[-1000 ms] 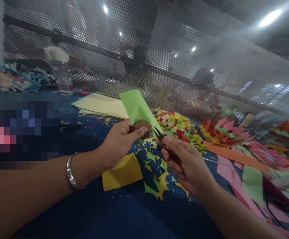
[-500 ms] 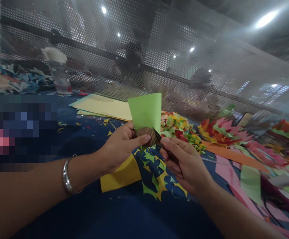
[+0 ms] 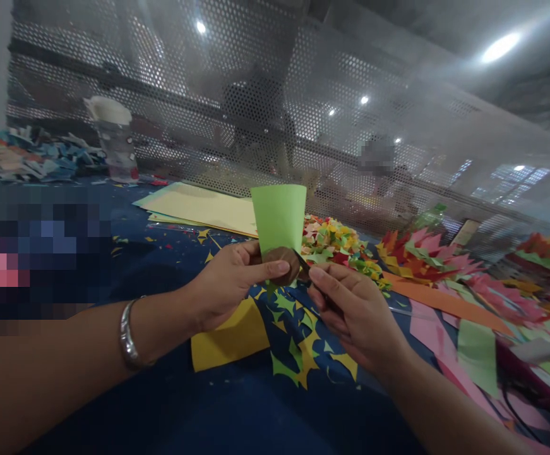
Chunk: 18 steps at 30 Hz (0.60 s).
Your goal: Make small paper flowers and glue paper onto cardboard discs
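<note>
My left hand (image 3: pixel 225 278), with a silver bangle on the wrist, pinches a light green sheet of paper (image 3: pixel 279 215) that stands upright and curves slightly. A brown rounded piece (image 3: pixel 276 255) lies against the lower part of this sheet, under my left thumb. My right hand (image 3: pixel 353 306) is closed round a pair of dark scissors (image 3: pixel 302 258). Their blade meets the right edge of the green paper beside the brown piece; the handles are mostly hidden by my fingers. Beneath both hands lie a yellow sheet (image 3: pixel 232 338) and green and yellow offcuts (image 3: pixel 298 354).
Behind is a stack of pale sheets (image 3: pixel 203 205) and a heap of small coloured cuttings (image 3: pixel 336 237). Pointed paper pieces (image 3: pixel 421 253), an orange strip (image 3: pixel 445 300) and pink strips (image 3: pixel 430 332) lie right. A white-lidded bottle (image 3: pixel 116 145) stands far left, before a perforated screen (image 3: pixel 175 82).
The green paper has turned a little and looks narrower and more curved. The scissors remain at its right edge, with both hands almost where they were.
</note>
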Each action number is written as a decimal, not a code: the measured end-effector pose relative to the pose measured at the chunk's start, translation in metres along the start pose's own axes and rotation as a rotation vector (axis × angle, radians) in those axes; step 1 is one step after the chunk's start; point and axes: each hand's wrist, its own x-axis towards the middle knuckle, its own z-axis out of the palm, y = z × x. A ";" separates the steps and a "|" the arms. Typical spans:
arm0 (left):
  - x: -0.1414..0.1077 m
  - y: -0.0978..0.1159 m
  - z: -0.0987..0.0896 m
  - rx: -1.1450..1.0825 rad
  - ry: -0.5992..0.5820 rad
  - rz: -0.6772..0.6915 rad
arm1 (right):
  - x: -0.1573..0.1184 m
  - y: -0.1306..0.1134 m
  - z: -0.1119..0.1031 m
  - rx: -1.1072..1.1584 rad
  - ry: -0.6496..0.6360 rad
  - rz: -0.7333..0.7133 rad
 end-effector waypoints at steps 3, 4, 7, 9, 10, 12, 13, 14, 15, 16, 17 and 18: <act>0.000 0.001 0.000 -0.025 0.001 -0.028 | 0.001 -0.001 -0.003 -0.029 -0.016 -0.017; 0.000 0.001 0.000 -0.039 0.001 -0.038 | 0.002 -0.001 -0.004 -0.034 -0.024 -0.025; -0.001 0.003 0.002 -0.073 0.007 -0.077 | 0.004 0.000 -0.006 -0.033 -0.037 -0.030; -0.002 0.004 0.003 -0.085 0.016 -0.104 | 0.004 0.000 -0.007 -0.033 -0.036 -0.026; -0.002 0.004 0.003 -0.089 0.015 -0.114 | 0.004 0.000 -0.007 -0.036 -0.034 -0.028; -0.002 0.004 0.003 -0.096 0.012 -0.125 | 0.004 -0.001 -0.008 -0.052 -0.035 -0.031; -0.001 0.004 0.002 -0.098 0.012 -0.126 | 0.004 -0.002 -0.008 -0.059 -0.032 -0.036; -0.001 0.004 0.002 -0.098 0.014 -0.128 | 0.004 -0.002 -0.008 -0.067 -0.033 -0.040; -0.001 0.004 0.002 -0.096 0.019 -0.133 | 0.004 -0.003 -0.008 -0.075 -0.036 -0.041; -0.001 0.003 0.002 -0.093 0.024 -0.137 | 0.003 -0.004 -0.008 -0.078 -0.038 -0.042; -0.001 0.003 0.001 -0.086 0.026 -0.138 | 0.003 -0.004 -0.008 -0.078 -0.041 -0.043; -0.001 0.003 0.001 -0.079 0.026 -0.134 | 0.003 -0.004 -0.008 -0.076 -0.044 -0.047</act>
